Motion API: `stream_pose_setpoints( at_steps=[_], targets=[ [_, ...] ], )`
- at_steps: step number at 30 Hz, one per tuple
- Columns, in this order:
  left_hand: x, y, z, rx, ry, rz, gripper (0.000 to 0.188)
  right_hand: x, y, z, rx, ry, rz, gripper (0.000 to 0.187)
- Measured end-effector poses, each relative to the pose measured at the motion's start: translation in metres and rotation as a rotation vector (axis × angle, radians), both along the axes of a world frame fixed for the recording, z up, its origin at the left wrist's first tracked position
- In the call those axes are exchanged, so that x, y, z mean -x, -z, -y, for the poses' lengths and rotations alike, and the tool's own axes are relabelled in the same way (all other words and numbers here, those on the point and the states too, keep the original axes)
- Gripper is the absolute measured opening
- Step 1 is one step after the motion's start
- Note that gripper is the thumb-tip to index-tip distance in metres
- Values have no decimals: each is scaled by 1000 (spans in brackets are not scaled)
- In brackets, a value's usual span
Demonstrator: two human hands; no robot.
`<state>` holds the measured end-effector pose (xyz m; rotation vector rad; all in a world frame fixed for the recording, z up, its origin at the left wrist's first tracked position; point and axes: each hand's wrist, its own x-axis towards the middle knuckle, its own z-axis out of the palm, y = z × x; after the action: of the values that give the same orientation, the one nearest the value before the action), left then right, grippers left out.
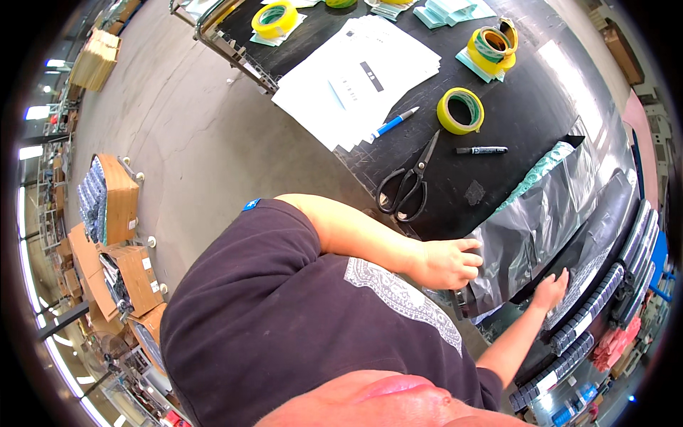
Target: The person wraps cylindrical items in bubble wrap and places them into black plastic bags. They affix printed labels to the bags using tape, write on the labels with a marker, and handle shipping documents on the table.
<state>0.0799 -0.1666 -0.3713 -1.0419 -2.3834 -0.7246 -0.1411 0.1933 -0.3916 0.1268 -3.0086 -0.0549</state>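
A crinkled grey plastic bag [544,213] lies along the right side of the black table, with teal patterned material [535,174] showing at its far edge. My left hand [453,264] is at the bag's near left corner, its fingers bent onto the edge and closed there. Farther right, my right hand [551,290] rests with fingers stretched out beside a dark plastic sheet or bag [596,226]. That sheet lies next to the grey bag. Black-handled scissors [413,181] lie with their blades pointing away from me, left of the bag.
On the black table [445,213] are a marker [482,150], a blue pen [393,124], yellow tape rolls [460,111] and white papers [356,71]. Dark striped bundles [594,306] line the right side. Cardboard boxes [122,199] stand on the floor at left.
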Motion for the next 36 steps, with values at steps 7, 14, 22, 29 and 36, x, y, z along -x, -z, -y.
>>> stream_pose_setpoints(
  at_steps=[7, 14, 22, 29, 36],
  targets=[
    [21, -16, 17, -515, -183, 69, 30, -111, -2, 90, 960, 140, 159, 59],
    [31, -15, 33, -744, -257, 153, 32, -66, 60, 29, 971, 184, 336, 92],
    [18, 17, 25, -578, -236, 113, 30, -74, 13, 47, 1217, 118, 499, 86],
    [9, 11, 35, -512, -359, 19, 30, -73, -16, -7, 728, 129, 203, 103],
    [-12, 15, 16, -361, -328, 81, 40, -79, 8, -82, 727, 253, 155, 109]
  ],
)
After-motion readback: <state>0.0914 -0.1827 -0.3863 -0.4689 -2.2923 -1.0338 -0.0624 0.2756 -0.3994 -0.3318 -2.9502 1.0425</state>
